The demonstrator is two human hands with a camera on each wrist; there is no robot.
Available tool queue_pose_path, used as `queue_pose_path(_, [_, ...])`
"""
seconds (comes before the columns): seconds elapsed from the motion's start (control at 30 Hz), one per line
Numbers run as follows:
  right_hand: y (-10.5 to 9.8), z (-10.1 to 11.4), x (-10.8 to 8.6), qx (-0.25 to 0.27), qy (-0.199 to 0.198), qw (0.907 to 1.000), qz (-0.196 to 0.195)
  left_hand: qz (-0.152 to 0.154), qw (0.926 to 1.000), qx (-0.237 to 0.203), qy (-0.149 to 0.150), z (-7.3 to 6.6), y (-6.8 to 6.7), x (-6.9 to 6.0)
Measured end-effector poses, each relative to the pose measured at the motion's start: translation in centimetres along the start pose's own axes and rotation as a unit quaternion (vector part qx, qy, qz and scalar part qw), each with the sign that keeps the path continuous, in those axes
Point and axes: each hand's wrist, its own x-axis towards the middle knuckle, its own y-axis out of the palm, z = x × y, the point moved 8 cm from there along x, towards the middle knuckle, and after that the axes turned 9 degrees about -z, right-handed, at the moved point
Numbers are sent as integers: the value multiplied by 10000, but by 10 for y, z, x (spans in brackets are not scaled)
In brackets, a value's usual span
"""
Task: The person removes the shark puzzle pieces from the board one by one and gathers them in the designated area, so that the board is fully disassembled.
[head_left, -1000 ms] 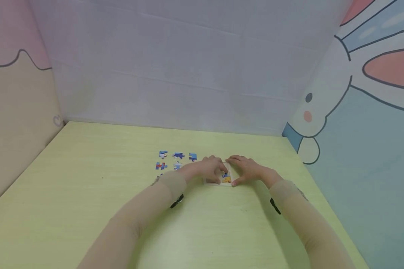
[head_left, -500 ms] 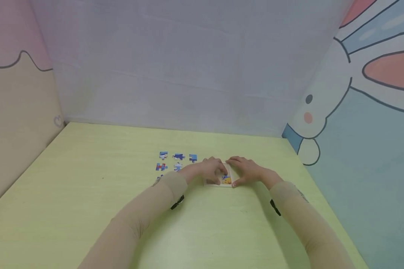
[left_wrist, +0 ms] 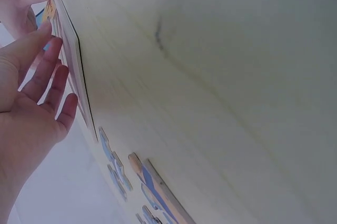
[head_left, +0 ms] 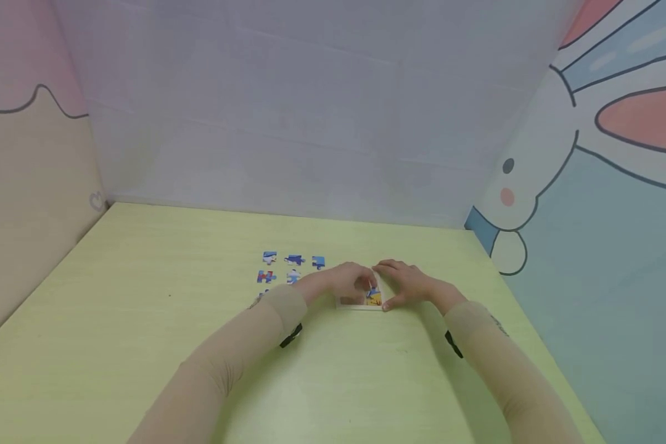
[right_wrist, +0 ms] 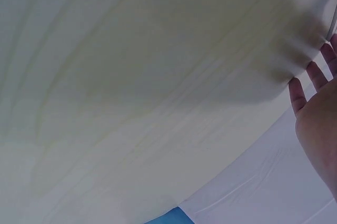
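A small light-rimmed puzzle tray (head_left: 359, 308) lies on the table between the hands. My left hand (head_left: 346, 280) reaches over it, thumb and index finger close together at a small blue-and-white puzzle piece (head_left: 372, 288), which they appear to pinch and partly hide. Just below is a yellow puzzle piece (head_left: 374, 299) in the tray's near right corner. My right hand (head_left: 413, 285) touches the tray's right side with spread fingers, thumb at the near corner. In the left wrist view, the other fingers of my left hand (left_wrist: 31, 113) hang loosely curved beside the tray edge (left_wrist: 79, 60).
Loose jigsaw pieces lie left of the tray in rows, among them a blue piece (head_left: 295, 259), a red-and-blue piece (head_left: 266, 277) and a pale blue piece (head_left: 293, 276). The left forearm hides part of the group. A cloth wall (head_left: 288, 123) stands behind the table.
The left thumb and fingers have shifted slightly over the tray, and the blue-and-white piece looks more tilted at the fingertips. The right hand keeps its place. The view has tilted slightly.
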Motion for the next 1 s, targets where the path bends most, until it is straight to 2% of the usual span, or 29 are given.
queue_pose_path(0.17, [-1,0,0,-1,6,10000,-54,-133,9992,-390,-4,-3,-1,1])
queue_pose_path(0.33, [-1,0,0,4,19,10000,-65,-241,9992,-322,78,-9,-4,1])
queue_pose_path(0.63, [1,0,0,8,94,9999,-93,-272,9990,-344,-85,-11,-8,-2])
queue_pose_path(1.0, [2,-1,3,-18,133,9999,-21,-158,9997,-100,153,-12,-24,-11])
